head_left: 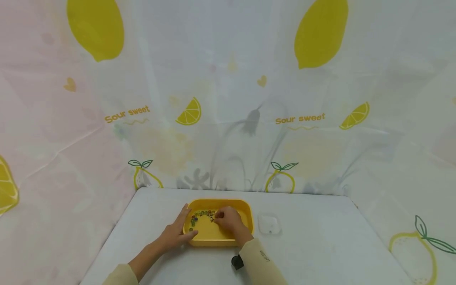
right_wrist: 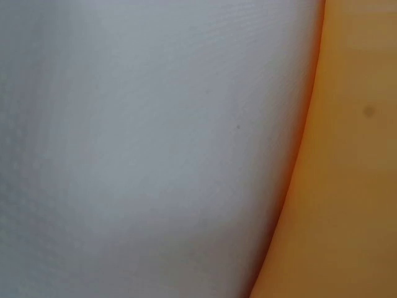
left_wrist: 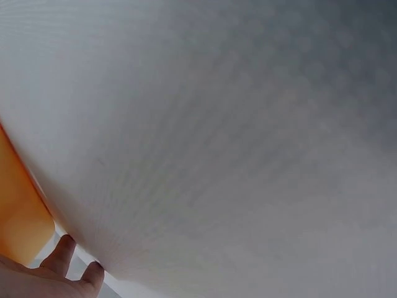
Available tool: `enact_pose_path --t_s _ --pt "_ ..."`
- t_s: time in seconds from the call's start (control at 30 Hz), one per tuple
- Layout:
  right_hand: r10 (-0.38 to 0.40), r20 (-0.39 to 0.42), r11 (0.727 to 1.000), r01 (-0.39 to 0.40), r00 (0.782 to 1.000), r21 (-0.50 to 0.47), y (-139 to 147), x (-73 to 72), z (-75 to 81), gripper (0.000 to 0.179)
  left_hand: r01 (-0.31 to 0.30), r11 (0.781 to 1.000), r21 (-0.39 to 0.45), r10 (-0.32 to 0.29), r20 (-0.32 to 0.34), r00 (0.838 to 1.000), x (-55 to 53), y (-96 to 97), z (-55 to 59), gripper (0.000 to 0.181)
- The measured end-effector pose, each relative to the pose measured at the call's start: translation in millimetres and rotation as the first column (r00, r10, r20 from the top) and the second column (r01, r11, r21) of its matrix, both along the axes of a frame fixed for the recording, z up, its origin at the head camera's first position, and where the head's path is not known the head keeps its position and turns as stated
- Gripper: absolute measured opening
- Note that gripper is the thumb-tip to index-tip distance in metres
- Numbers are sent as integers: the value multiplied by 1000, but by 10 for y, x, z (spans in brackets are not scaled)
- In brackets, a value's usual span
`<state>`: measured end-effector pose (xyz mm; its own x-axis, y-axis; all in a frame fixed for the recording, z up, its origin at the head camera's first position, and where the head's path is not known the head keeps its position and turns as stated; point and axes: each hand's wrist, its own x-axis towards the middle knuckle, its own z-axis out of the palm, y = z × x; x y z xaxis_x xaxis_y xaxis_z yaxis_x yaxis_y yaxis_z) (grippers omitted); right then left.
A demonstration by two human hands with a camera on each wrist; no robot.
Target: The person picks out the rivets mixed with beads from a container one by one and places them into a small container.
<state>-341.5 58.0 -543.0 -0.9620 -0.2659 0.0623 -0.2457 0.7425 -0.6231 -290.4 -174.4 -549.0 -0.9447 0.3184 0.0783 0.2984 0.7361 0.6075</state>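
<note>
A yellow tray [head_left: 206, 242] stands on the white table, with several glass marbles [head_left: 192, 223] in a curved row along its left and back inside. My left hand [head_left: 174, 234] rests against the tray's left side, fingers stretched along the rim and thumb over the front left corner. In the left wrist view, fingertips of the left hand [left_wrist: 62, 276] show beside the tray's outer wall [left_wrist: 22, 211]. Inside the tray, my right hand [head_left: 229, 219] has bent fingers low by small shiny balls [head_left: 211, 219]. Whether a ball is between its fingertips is too small to tell.
To the right of the tray lies a clear plastic container or lid [head_left: 269, 224]. A black device [head_left: 237, 262] sits at the right wrist, by the sleeve. Behind the white table [head_left: 320, 237] hangs a lemon-printed cloth [head_left: 228, 99].
</note>
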Motion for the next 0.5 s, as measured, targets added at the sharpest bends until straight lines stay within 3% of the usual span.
enact_pose_path --t_s 0.2,0.5 --pt "-22 3 1000 22 1000 -20 -5 -29 16 6 -5 1000 1 5 -9 1000 -11 0 20 84" --pt "-33 41 995 37 999 -95 54 -11 13 8 -11 1000 13 11 43 999 7 21 -5 86"
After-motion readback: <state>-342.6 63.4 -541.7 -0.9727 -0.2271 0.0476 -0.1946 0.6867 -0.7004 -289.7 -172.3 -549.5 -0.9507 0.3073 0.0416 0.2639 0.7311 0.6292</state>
